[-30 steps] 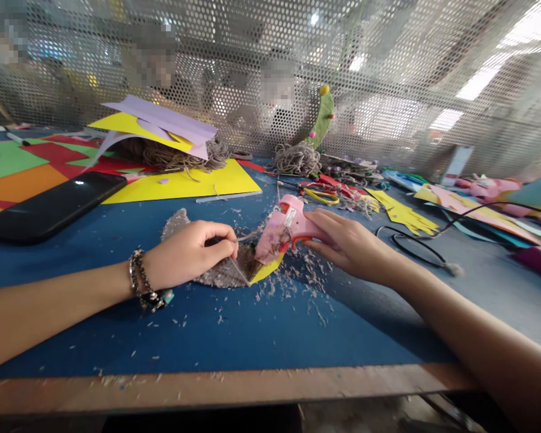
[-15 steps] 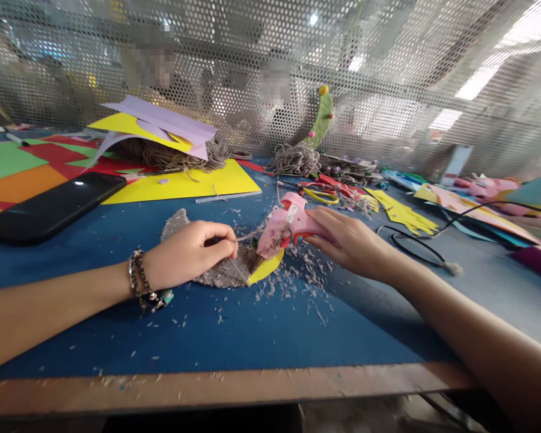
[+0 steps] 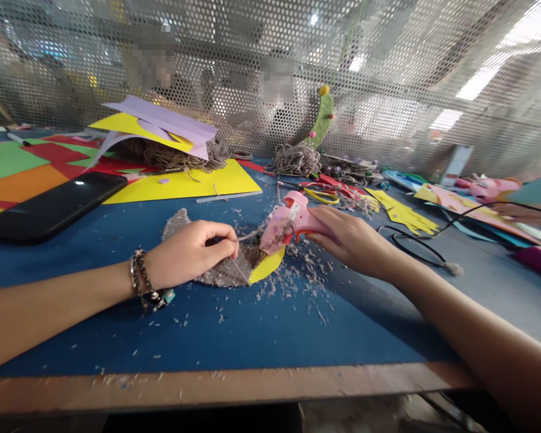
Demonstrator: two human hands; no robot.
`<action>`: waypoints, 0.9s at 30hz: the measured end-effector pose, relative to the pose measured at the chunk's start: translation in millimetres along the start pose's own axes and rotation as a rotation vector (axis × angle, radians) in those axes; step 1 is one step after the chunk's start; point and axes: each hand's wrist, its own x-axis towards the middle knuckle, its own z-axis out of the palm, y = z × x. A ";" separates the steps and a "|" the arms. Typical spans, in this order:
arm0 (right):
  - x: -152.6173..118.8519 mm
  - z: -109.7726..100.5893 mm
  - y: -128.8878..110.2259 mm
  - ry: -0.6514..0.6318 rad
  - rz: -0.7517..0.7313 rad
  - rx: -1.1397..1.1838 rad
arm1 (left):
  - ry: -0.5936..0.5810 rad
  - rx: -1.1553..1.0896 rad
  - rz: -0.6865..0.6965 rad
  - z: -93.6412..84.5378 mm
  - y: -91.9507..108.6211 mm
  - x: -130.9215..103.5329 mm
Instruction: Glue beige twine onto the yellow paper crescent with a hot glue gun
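Note:
My left hand (image 3: 196, 252) pinches a thin grey string (image 3: 242, 272) between thumb and fingertips. Beneath it lies a curved yellow paper shape (image 3: 268, 266), largely covered with rows of grey string (image 3: 225, 275). In my right hand (image 3: 349, 237) is a pink glue gun (image 3: 299, 218), its fingers wrapped round the handle. The gun's nozzle points down and left at the shape's uncovered yellow end; its tip is hidden. Short string clippings (image 3: 304, 279) are scattered around the shape.
A black phone (image 3: 54, 207) and coloured papers (image 3: 184, 183) lie left. Behind are string bundles (image 3: 296, 159), yellow-handled scissors (image 3: 321, 195) and a green crescent (image 3: 323, 117) by a perforated metal screen (image 3: 234, 78). A black cable (image 3: 415, 260) and another person's hand (image 3: 527, 213) are at right.
My right hand and the glue gun have shifted very slightly right. Another person's hand has appeared at the right edge. My left hand is nearly still.

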 end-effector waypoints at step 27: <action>-1.3 2.2 10.1 -0.039 0.107 -0.028 | -0.004 -0.004 -0.013 -0.4 1.7 -0.3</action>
